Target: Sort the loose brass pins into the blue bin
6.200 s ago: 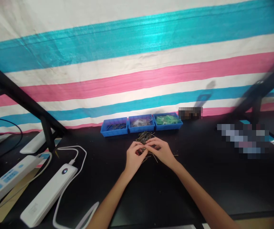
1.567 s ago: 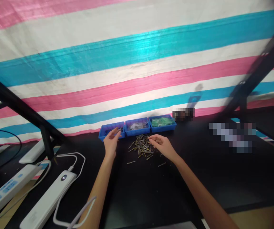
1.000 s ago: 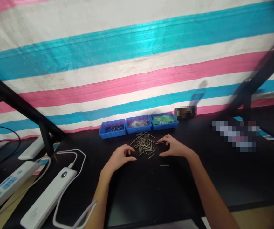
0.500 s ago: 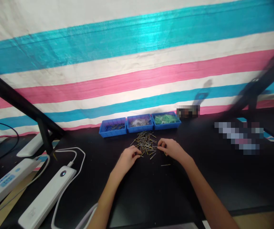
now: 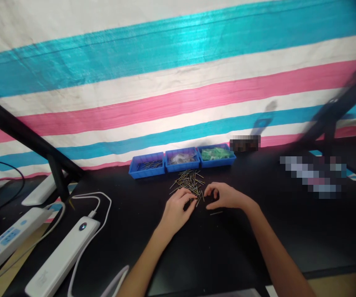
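We take the heap of thin metal rods point(image 5: 188, 178) on the worktop point(image 5: 181, 264) as our landmark, and judge the step in hand to be picking rods from it. Our left hand point(image 5: 176, 208) is at its near edge, thumb and forefinger close; we cannot tell whether they pinch a rod. Our right hand point(image 5: 226, 196) is just right of the heap, fingers curled and apart, nothing visible between them. The next move seems to call for a fine fingertip grip, as crossed rods could drag neighbours along. A loose rod point(image 5: 216, 213) lies right of the heap, nearer us. Beyond the heap, three blue trays point(image 5: 183, 167) stand in a row. Well left of it lies a white power bank point(image 5: 62, 255), whose cable point(image 5: 111, 202) loops near our left forearm and might snag; our left hand hides part of the heap
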A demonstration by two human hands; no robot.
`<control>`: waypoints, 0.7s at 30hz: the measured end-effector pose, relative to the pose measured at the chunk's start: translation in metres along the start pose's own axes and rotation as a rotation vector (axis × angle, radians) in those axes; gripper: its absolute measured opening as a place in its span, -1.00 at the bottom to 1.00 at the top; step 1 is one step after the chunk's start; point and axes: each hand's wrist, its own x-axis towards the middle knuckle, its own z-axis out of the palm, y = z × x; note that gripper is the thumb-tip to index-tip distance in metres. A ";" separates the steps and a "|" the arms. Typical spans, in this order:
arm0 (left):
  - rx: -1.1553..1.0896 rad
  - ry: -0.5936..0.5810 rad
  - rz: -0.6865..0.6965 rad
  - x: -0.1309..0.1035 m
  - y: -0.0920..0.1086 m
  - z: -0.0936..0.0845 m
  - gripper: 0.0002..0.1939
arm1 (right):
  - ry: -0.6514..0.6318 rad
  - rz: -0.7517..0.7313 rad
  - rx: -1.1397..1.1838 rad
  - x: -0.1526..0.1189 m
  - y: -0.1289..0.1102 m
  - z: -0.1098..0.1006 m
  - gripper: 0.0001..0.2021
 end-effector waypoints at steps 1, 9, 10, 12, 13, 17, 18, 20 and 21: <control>0.010 0.003 -0.009 0.000 0.000 0.000 -0.85 | -0.043 0.010 -0.001 -0.003 0.001 -0.003 -0.62; 0.074 0.102 -0.204 0.001 -0.008 -0.003 -0.85 | -0.059 -0.008 -0.003 -0.005 -0.001 -0.002 -0.59; 0.067 0.113 -0.215 0.001 -0.008 -0.003 -0.85 | -0.038 -0.002 0.000 -0.002 -0.001 -0.001 -0.64; 0.048 0.126 -0.224 0.002 -0.009 -0.003 -0.85 | 0.010 0.009 -0.020 0.003 -0.002 0.003 -0.73; 0.040 0.130 -0.225 0.002 -0.010 -0.002 -0.85 | 0.037 0.012 -0.042 0.005 -0.002 0.005 -0.77; 0.022 0.125 -0.214 0.003 -0.011 0.000 -0.85 | 0.142 -0.021 -0.143 0.011 -0.008 0.014 -0.89; 0.021 0.124 -0.213 0.003 -0.012 0.000 -0.85 | 0.159 -0.040 -0.165 0.012 -0.010 0.016 -0.90; 0.020 0.128 -0.217 0.003 -0.012 0.000 -0.84 | 0.195 -0.070 -0.210 0.013 -0.012 0.019 -0.90; 0.019 0.132 -0.220 0.003 -0.012 0.000 -0.84 | 0.213 -0.078 -0.228 0.014 -0.013 0.020 -0.90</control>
